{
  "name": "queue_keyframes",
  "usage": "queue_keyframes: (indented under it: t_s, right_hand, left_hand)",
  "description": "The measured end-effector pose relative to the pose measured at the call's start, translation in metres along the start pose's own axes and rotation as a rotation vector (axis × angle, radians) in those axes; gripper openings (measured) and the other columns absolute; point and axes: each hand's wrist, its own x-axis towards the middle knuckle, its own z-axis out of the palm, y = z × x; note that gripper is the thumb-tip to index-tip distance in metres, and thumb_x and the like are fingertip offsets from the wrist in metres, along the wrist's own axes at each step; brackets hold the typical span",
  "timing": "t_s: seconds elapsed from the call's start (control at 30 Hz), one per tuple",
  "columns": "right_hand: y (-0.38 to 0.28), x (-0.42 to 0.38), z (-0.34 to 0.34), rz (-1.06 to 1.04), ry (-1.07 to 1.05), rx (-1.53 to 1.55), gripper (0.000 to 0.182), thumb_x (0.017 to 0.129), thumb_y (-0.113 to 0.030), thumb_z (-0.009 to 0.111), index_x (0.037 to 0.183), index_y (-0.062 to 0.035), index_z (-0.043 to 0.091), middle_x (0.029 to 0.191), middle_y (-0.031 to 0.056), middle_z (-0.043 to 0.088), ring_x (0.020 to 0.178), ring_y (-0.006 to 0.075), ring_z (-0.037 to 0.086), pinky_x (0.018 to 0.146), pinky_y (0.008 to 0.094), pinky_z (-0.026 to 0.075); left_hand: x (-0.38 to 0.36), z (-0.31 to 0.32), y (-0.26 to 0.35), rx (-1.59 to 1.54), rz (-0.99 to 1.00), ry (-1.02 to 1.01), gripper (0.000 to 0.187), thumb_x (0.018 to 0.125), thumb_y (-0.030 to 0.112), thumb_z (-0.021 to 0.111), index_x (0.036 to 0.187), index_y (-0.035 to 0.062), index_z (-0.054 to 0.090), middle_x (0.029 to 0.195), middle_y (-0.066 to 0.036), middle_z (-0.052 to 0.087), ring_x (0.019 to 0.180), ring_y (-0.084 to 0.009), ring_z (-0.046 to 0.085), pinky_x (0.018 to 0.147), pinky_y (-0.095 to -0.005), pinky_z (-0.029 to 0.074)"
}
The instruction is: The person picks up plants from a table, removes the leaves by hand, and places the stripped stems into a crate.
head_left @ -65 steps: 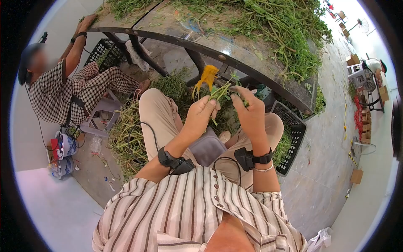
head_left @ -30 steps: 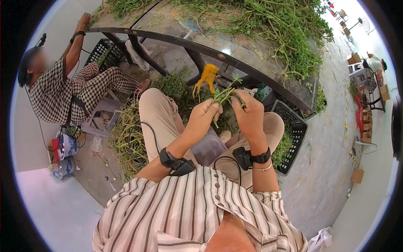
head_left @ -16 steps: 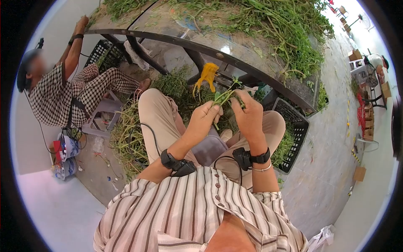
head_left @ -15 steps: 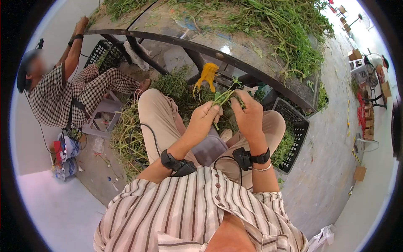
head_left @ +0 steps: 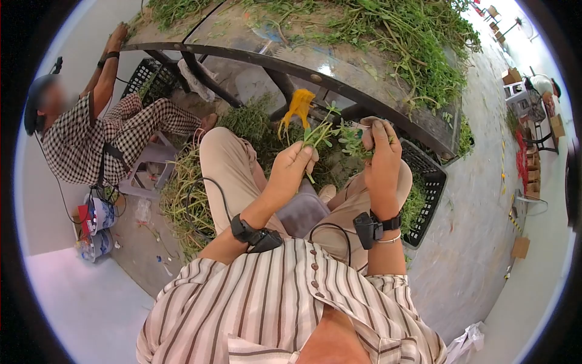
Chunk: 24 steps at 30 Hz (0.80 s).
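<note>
Green leafy stems (head_left: 320,134) are pinched between the thumb and fingers of my left hand (head_left: 293,165), above my knees. To its right, my right hand (head_left: 382,148) is closed on a leafy sprig (head_left: 351,141) that points toward the left one. The two hands are apart. Just beyond them, a yellow-orange cloth or bag (head_left: 298,109) hangs at the table's edge. A large heap of green plants (head_left: 418,54) lies on the table (head_left: 339,60). Below, between and beside my legs, are more piles of cut stems (head_left: 182,206).
A black crate (head_left: 430,194) with greens stands by my right knee, and another black crate (head_left: 159,79) is under the table at left. A co-worker (head_left: 79,133) in checkered clothes sits at the left, arms raised to the table. A grey stool (head_left: 302,213) shows between my legs.
My right hand has moved right, away from my left hand, with a leafy sprig in its fingers. My left hand has shifted slightly left and still holds the stems.
</note>
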Motion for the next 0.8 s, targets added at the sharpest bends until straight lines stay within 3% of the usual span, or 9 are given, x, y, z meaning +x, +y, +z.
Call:
queue_keyframes:
  t_s: [0.17,0.23,0.27,0.33,0.57,0.67,0.77,0.8]
  right_hand:
    - [-0.005,-0.004,0.001,0.031,0.007,0.019,0.025,0.095,-0.023,0.05,0.095,-0.0009,0.061,0.066,-0.0041,0.04,0.062,0.0064,0.033,0.054,0.0217,0.025]
    - [-0.006,-0.005,0.001,0.094,0.037,0.003,0.025,0.095,-0.024,0.049,0.094,-0.0027,0.061,0.066,-0.005,0.04,0.061,0.0049,0.033,0.049,0.0207,0.023]
    - [-0.006,-0.005,0.001,0.095,0.038,0.004,0.025,0.095,-0.024,0.049,0.094,-0.0027,0.061,0.066,-0.005,0.04,0.061,0.0049,0.033,0.049,0.0207,0.023]
    - [-0.006,-0.005,0.002,0.124,0.053,0.046,0.025,0.095,-0.026,0.048,0.094,-0.0044,0.061,0.065,-0.0058,0.039,0.06,0.0036,0.032,0.046,0.0201,0.021]
    - [-0.008,-0.006,0.002,0.126,0.09,0.067,0.025,0.094,-0.025,0.048,0.095,-0.0037,0.061,0.065,-0.0059,0.038,0.058,0.0036,0.03,0.047,0.0202,0.022]
    - [0.006,0.0,-0.007,0.068,-0.03,0.145,0.022,0.093,-0.022,0.052,0.095,-0.0025,0.062,0.065,-0.0054,0.038,0.057,0.0041,0.03,0.049,0.0207,0.023]
    - [0.003,-0.004,-0.003,0.0,-0.095,-0.005,0.018,0.091,-0.016,0.055,0.097,-0.0017,0.063,0.067,-0.0039,0.043,0.059,0.0041,0.033,0.052,0.0208,0.026]
    - [0.001,-0.006,-0.001,0.034,-0.126,-0.105,0.018,0.09,-0.014,0.057,0.1,-0.0009,0.063,0.072,-0.0023,0.049,0.063,0.0057,0.04,0.056,0.0208,0.032]
  left_hand:
    - [0.0,-0.001,-0.002,-0.035,-0.071,-0.001,0.027,0.097,0.027,0.048,0.084,0.0055,0.057,0.068,0.002,0.049,0.064,-0.0055,0.042,0.06,-0.0201,0.033]
    - [0.001,0.0,-0.005,-0.042,-0.014,0.009,0.028,0.097,0.028,0.045,0.085,0.0057,0.056,0.065,0.003,0.048,0.05,-0.0027,0.035,0.046,-0.0188,0.027]
    - [0.001,-0.001,-0.005,-0.041,-0.016,0.009,0.028,0.097,0.028,0.045,0.085,0.0057,0.056,0.065,0.003,0.048,0.05,-0.0027,0.035,0.046,-0.0188,0.027]
    - [0.001,-0.003,-0.004,-0.107,-0.075,0.007,0.026,0.096,0.027,0.049,0.085,0.0048,0.057,0.069,0.002,0.048,0.066,-0.0064,0.042,0.061,-0.0203,0.033]
    - [0.0,-0.004,0.0,-0.135,-0.078,0.038,0.026,0.096,0.027,0.05,0.085,0.0047,0.057,0.069,0.002,0.049,0.066,-0.0067,0.042,0.061,-0.0207,0.033]
    - [0.0,-0.005,0.0,-0.129,-0.087,0.037,0.026,0.096,0.027,0.049,0.085,0.0047,0.057,0.069,0.002,0.049,0.066,-0.0068,0.042,0.061,-0.0207,0.033]
    - [-0.001,-0.005,0.0,-0.104,-0.055,0.033,0.026,0.096,0.028,0.049,0.085,0.0049,0.057,0.069,0.002,0.048,0.065,-0.0068,0.042,0.061,-0.0207,0.033]
    - [-0.001,-0.004,0.001,-0.079,-0.041,0.027,0.027,0.096,0.028,0.049,0.085,0.0049,0.057,0.069,0.002,0.048,0.065,-0.0068,0.041,0.061,-0.0208,0.033]
